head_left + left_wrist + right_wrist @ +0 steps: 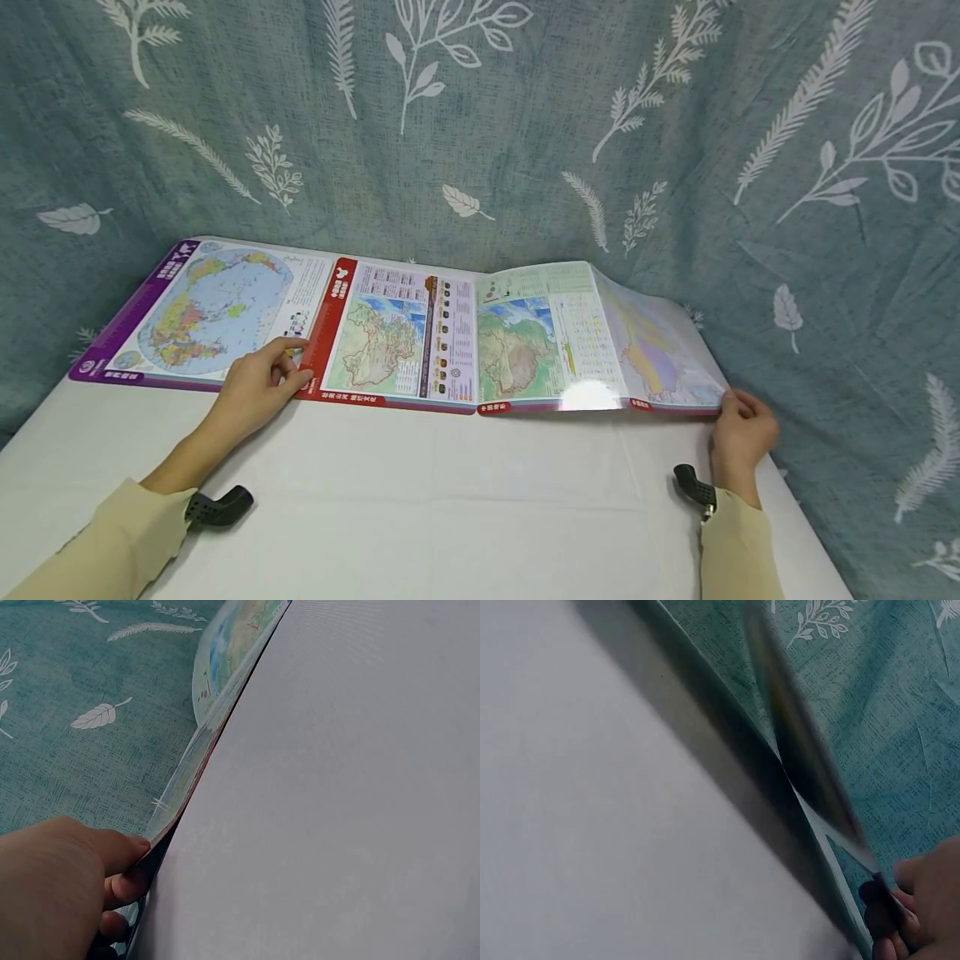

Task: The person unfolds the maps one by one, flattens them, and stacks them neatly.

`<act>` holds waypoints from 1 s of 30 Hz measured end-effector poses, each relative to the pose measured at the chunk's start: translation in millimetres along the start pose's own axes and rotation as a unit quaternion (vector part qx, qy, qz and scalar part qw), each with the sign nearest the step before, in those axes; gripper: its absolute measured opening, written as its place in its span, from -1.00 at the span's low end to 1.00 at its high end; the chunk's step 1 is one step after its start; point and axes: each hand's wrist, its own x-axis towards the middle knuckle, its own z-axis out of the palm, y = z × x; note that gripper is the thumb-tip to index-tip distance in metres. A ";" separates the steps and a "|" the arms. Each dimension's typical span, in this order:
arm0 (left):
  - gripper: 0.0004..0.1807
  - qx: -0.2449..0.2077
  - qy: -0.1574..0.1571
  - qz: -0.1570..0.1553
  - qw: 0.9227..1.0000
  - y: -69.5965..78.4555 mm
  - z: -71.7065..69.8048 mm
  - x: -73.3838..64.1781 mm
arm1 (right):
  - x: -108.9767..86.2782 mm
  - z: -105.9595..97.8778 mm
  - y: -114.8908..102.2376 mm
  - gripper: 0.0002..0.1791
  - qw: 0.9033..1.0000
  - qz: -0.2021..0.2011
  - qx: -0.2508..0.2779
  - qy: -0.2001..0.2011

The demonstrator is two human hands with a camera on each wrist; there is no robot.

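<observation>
A long fold-out map (pixel 382 333) with a red left strip stretches across the back of the table. My left hand (pixel 258 379) is at this strip; in the left wrist view, the thumb lies on top of the map's near edge and fingers curl beneath. At the far end, my right hand (pixel 745 429) pinches the near corner of the last panel (pixel 660 350). That panel slopes away from a raised crease, and its neighbour with a relief map (pixel 517 342) catches a bright glare. A purple-edged world map (pixel 217 308) lies at the left, against the red strip.
A white cloth (pixel 465 517) covers the table. Behind it hangs a teal curtain (pixel 510 150) with white leaf prints, close along the maps' far edge and down the right side. Black wrist mounts (pixel 221 507) stick out from both sleeves.
</observation>
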 end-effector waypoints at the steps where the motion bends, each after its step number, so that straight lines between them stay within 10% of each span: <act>1: -0.54 0.000 0.000 0.000 1.000 0.1 0.0 0.0 | 0.2 -1.6 0.1 -0.58 1.000 0.007 0.003 0.005; 12: -0.55 0.000 -0.007 -0.008 1.000 -0.2 -0.5 -0.3 | 0.2 -8.0 5.4 -0.58 0.999 0.001 -0.025 0.045; 18: -0.59 -0.002 -0.001 -0.001 1.000 -0.5 -0.2 -1.1 | -10.0 -1.0 1.5 -0.59 0.994 -0.067 -0.076 0.051; 30: -0.69 -0.024 0.016 0.011 1.000 -5.3 2.0 -0.7 | -79.4 49.6 -37.0 -0.58 0.961 -0.246 -0.096 -0.086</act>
